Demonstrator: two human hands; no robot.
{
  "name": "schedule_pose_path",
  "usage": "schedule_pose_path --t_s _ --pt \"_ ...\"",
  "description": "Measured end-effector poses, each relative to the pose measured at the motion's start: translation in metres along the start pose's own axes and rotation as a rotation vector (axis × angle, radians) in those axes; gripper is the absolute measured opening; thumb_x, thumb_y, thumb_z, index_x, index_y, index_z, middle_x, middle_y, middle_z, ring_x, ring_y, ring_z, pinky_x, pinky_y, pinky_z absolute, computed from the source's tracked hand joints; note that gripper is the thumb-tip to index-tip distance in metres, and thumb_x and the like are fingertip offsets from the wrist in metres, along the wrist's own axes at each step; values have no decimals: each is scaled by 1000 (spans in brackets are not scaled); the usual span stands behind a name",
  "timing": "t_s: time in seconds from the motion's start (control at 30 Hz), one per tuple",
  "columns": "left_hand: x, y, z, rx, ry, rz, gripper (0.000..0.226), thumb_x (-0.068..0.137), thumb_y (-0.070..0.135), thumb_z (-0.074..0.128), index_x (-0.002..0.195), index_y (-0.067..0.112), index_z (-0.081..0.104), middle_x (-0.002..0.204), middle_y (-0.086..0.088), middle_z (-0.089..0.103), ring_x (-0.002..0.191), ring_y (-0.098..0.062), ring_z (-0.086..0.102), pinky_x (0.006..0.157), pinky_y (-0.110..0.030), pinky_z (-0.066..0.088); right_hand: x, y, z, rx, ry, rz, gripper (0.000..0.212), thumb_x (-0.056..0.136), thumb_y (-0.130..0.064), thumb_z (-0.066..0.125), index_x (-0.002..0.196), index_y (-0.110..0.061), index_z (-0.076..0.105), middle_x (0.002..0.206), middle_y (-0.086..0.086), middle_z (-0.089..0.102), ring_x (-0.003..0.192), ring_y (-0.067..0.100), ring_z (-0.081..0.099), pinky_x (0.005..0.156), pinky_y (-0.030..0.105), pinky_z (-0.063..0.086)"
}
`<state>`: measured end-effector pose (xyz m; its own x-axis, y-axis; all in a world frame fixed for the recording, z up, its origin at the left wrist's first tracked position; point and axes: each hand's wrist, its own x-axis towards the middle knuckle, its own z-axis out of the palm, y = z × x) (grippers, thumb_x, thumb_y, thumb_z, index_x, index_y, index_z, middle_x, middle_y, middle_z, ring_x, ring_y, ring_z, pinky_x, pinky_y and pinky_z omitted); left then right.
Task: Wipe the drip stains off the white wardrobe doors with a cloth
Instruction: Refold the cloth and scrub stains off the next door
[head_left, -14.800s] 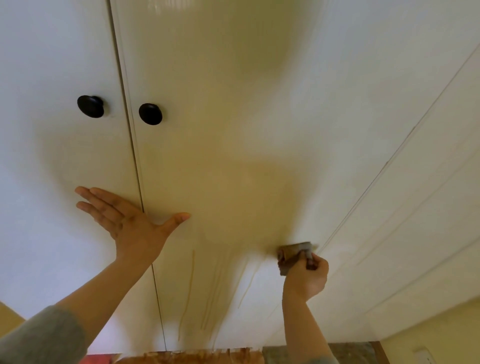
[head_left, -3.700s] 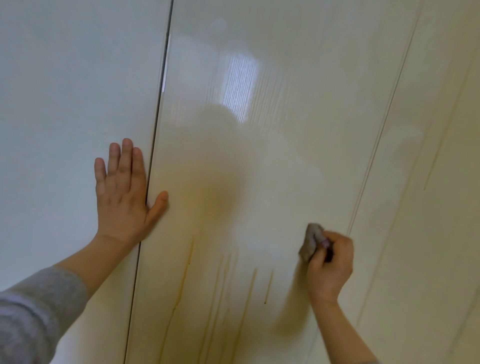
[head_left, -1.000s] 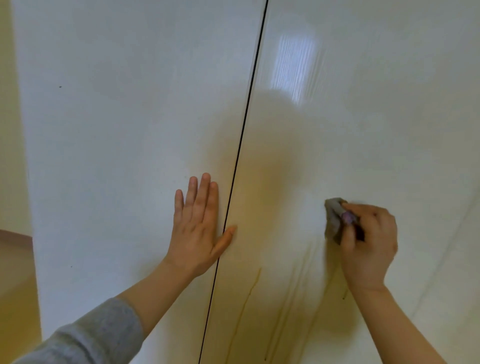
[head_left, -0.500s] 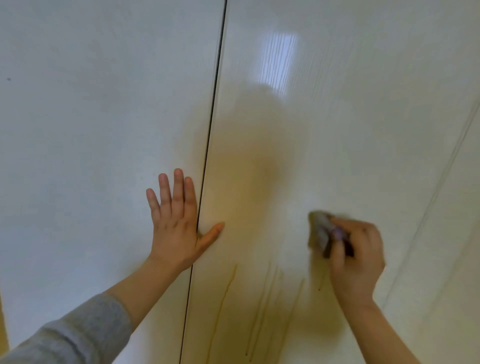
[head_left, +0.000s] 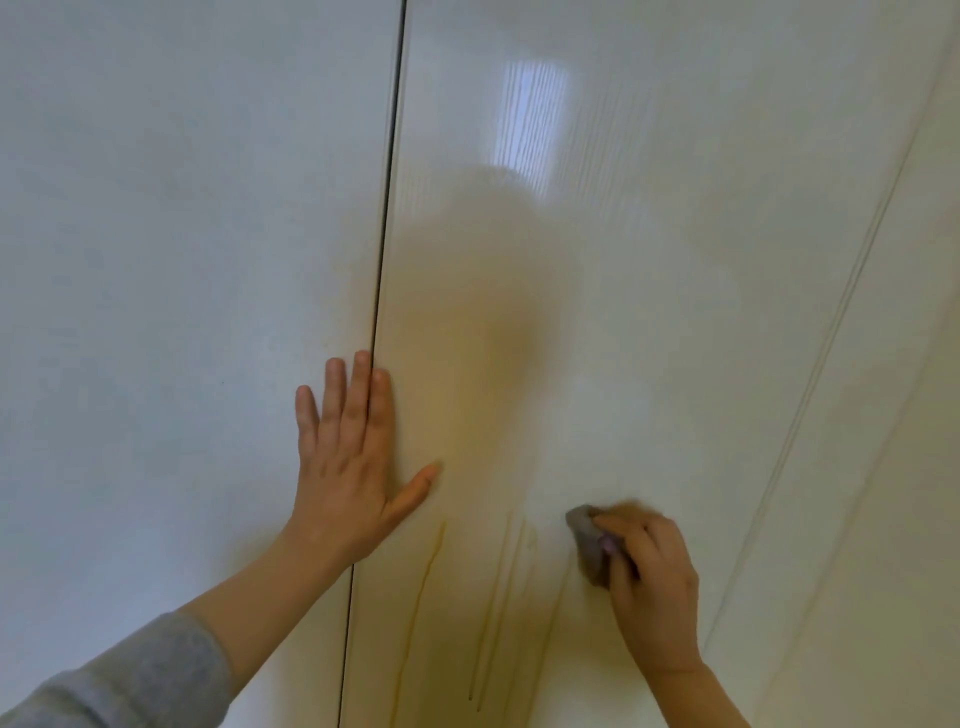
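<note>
left hand (head_left: 345, 467) flat, fingers spread across door (head_left: 649, 312) seam | right hand (head_left: 649, 587) pinching cloth (head_left: 589, 540) against door | drips (head_left: 426, 597) left of cloth

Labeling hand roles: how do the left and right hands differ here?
Pose: left hand lies flat, fingers straight, holding nothing; right hand curls around the cloth. Left hand straddles the seam between the doors; right hand is on the right door, right of the drip stains. Left hand looks sharp; right hand is blurred. Both are against the doors.
</note>
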<state>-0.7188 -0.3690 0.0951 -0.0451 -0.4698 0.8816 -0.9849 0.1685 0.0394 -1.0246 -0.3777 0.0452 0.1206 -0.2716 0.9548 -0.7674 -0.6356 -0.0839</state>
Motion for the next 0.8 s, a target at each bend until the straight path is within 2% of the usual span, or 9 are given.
schedule_pose_path --t_s 0.13,0.23,0.3,0.37,0.43,0.5,0.57,0.7,0.8 --pt "2 14 5 -6 11 20 94 95 69 22 154 -4 10 164 -22 0 151 -40 0 119 -62 6 67 13 -25 -81 245 142 21 89 -11 49 92 -1 67 92 14 63 90 25 53 79 25 38" --pt "4 15 9 18 5 -7 95 94 70 20 155 -3 10 164 -21 0 151 -39 -2 119 -61 3 90 25 -26 -61 301 214 19 90 -8 47 93 0 64 94 15 62 92 24 52 80 22 35" --pt "5 16 14 29 4 -10 96 94 71 19 155 -3 11 163 -22 0 151 -40 -3 119 -60 0 71 28 -14 -41 252 138 16 88 -8 47 91 -4 62 92 15 63 89 28 53 80 25 36" --pt "6 16 16 48 16 -14 97 93 71 20 154 -4 11 163 -22 1 150 -41 -3 119 -60 -2 34 22 -1 -12 126 25 15 85 -8 47 93 -14 58 92 12 64 88 27 53 80 27 38" --pt "7 18 20 69 27 -17 99 92 71 23 154 -5 10 163 -23 0 150 -43 -3 119 -61 -4 2 19 3 12 -5 -21 18 83 -7 48 93 -19 56 95 3 61 88 20 52 78 23 40" --pt "7 18 24 80 40 -16 100 91 71 24 153 -5 8 162 -24 0 150 -44 -3 118 -62 -4 -9 18 -4 19 -46 -2 17 85 -8 49 94 -20 58 98 -4 59 90 15 52 80 16 39" --pt "7 19 26 85 50 -14 100 91 72 23 154 -4 6 163 -23 -1 150 -44 -4 118 -62 -5 -3 22 -14 7 27 69 16 88 -12 48 96 -18 60 98 -1 63 92 16 53 85 16 38" --pt "7 18 27 84 71 -15 100 91 72 24 154 -2 1 163 -22 -5 150 -43 -6 118 -63 -4 26 48 -36 -41 324 388 19 90 -12 44 97 -5 61 98 10 59 94 26 53 81 31 42" --pt "7 18 28 77 74 -6 101 91 72 25 154 -3 2 163 -22 -5 149 -44 -5 117 -64 -4 21 64 -37 -59 337 434 18 88 -6 42 97 -4 58 99 10 57 94 27 53 80 33 42"
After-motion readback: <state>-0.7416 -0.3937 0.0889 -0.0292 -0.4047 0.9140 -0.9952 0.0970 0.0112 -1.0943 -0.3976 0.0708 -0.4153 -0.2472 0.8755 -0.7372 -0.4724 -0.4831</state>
